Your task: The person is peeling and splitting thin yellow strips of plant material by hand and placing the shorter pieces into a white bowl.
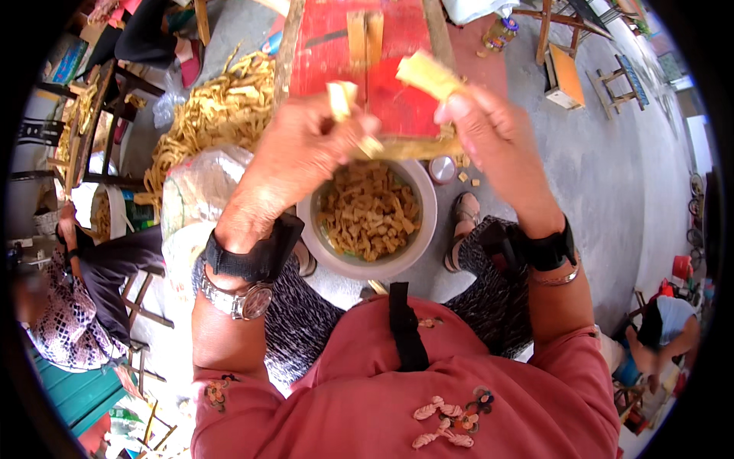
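My left hand (306, 145) is closed on a narrow, pale yellow strip (342, 99), which looks like dried vegetable or bamboo shoot. Between the thumb and fingers of my right hand (497, 138) is a wider, flat yellow strip (428, 75), angled up to the left. The hands are apart, both above the near end of a red wooden bench (321, 65). Two wooden blocks (365, 38) stand upright on the bench. Below the bench end, between my feet, a white basin (371, 270) holds many short, brownish-yellow cut pieces (367, 218).
A heap of long yellow strips (222, 107) lies on the floor left of the bench, beside a clear plastic bag (202, 183). Seated people (115, 260) are at the left and lower right. A jar (501, 34) and wooden stools (564, 76) stand at the upper right.
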`<state>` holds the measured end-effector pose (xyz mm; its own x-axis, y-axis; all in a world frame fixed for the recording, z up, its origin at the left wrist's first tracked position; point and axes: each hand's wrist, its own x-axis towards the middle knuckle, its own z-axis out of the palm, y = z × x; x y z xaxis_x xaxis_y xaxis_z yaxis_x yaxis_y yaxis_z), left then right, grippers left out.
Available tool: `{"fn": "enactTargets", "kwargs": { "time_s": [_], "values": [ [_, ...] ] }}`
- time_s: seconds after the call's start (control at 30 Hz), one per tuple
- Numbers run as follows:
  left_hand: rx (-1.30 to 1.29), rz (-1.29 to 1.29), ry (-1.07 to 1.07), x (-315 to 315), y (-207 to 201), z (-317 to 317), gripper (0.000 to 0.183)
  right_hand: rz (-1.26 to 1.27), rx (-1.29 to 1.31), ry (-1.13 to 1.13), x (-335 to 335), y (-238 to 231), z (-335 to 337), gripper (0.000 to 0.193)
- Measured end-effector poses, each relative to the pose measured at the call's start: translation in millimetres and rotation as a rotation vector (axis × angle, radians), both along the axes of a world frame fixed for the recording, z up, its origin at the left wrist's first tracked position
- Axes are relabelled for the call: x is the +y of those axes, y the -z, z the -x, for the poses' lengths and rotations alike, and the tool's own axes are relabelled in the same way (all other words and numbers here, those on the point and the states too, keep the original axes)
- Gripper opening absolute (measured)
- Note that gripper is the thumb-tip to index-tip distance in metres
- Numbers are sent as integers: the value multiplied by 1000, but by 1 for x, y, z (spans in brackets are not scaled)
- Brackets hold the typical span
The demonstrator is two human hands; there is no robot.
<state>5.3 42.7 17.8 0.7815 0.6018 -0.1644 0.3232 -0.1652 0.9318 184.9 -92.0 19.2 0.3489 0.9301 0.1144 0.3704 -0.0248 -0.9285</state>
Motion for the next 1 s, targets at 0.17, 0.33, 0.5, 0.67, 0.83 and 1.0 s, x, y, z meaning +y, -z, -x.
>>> {"fn": "enactTargets", "kwargs": {
  "time_s": [0.17,0.33,0.5,0.67,0.83,1.0],
  "values": [
    [209,97,419,-31,35,-2,37,-168,150,32,-18,-18,32,29],
    [-252,822,127,-55,43,1,53,-385,253,-119,-32,-21,26,31],
    [-409,1040,-133,-55,43,0,49,-356,499,-227,-49,-32,28,34],
    [-513,1101,-144,-58,39,-5,44,-115,706,-437,-49,-14,54,31],
    [-247,829,-98,-54,18,1,23,4,818,-480,-51,-6,67,32],
    [-230,437,183,-59,22,-1,16,-332,321,26,-26,5,52,30]
  ]
}}
